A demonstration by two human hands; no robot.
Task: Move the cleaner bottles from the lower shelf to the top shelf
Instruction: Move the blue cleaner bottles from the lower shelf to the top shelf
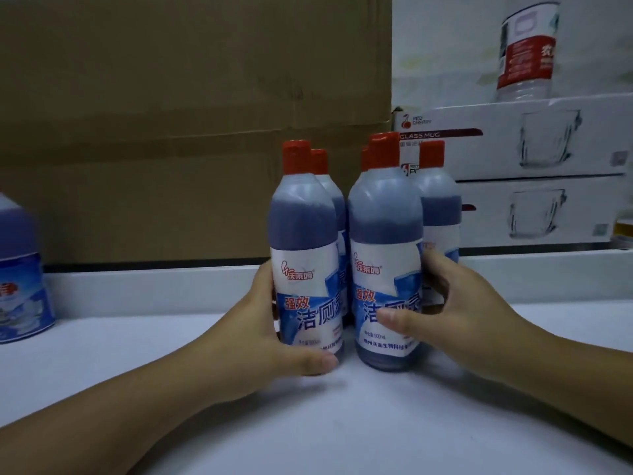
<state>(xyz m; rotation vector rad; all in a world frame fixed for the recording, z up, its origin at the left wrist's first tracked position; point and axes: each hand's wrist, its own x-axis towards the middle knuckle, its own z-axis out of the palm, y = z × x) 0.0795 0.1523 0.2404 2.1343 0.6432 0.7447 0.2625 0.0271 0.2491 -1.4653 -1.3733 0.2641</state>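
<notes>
Several cleaner bottles with blue liquid, red caps and white-blue labels stand together on a white shelf surface [342,423]. My left hand [274,337] grips the front left bottle [303,241] low down, thumb across its base. My right hand [442,313] grips the front right bottle [383,234], thumb on its label, fingers curled round its far side. Behind them stand more bottles: one at back left [334,197], one at back right [440,204], and a further cap partly hidden behind the front right bottle.
A large cardboard box [171,114] fills the back left. White glass-mug boxes [531,145] are stacked at the back right, with a clear red-labelled bottle [527,53] on top. A blue container [20,269] stands at the left edge.
</notes>
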